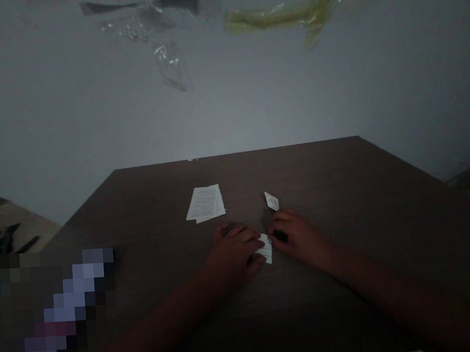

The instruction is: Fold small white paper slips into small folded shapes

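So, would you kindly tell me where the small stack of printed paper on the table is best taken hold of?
I would pinch the stack of printed paper at its near edge, coming from the person's side with the left hand, which is closer. The sheets lie flat and slightly fanned on the wooden table, so the offset near corner looks easiest to lift.

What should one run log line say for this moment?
left hand: touching paper slip | right hand: beside paper slip, at small dark object | nearby: paper stack, paper scrap | surface: dark table
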A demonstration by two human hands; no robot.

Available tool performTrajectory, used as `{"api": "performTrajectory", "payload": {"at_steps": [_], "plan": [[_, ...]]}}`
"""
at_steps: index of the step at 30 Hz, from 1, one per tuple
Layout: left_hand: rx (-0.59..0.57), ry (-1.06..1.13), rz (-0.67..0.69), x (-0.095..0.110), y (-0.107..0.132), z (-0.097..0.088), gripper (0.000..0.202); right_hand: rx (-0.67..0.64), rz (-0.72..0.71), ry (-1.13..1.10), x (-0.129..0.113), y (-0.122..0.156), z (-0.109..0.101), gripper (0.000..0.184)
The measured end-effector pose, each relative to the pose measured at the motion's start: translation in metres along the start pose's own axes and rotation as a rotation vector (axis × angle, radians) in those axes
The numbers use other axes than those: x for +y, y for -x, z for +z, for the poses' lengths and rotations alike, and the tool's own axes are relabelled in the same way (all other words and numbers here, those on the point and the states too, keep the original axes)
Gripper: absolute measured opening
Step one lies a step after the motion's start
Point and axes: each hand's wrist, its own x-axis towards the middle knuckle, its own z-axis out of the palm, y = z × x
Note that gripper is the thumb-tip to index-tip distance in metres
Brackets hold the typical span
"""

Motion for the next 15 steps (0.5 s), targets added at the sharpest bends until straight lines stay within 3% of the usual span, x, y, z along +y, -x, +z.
{"api": "performTrajectory", "payload": {"at_steps": [6, 10, 15], "plan": [[0.051, -0.010, 0.031, -0.002, 0.000, 0.002, 0.030, -0.034, -0.016, -0.010, -0.017, 0.015, 0.003, 0.028], [0.063, -0.021, 0.075, -0.007, 0.000, 0.005, 0.024, 0.029, 0.041, 0.018, -0.002, 0.007, 0.002, 0.024], [0.043, -0.019, 0.038, -0.004, 0.000, 0.003, 0.026, 0.071, 0.095, -0.017, 0.016, -0.004, 0.003, 0.024]]}}
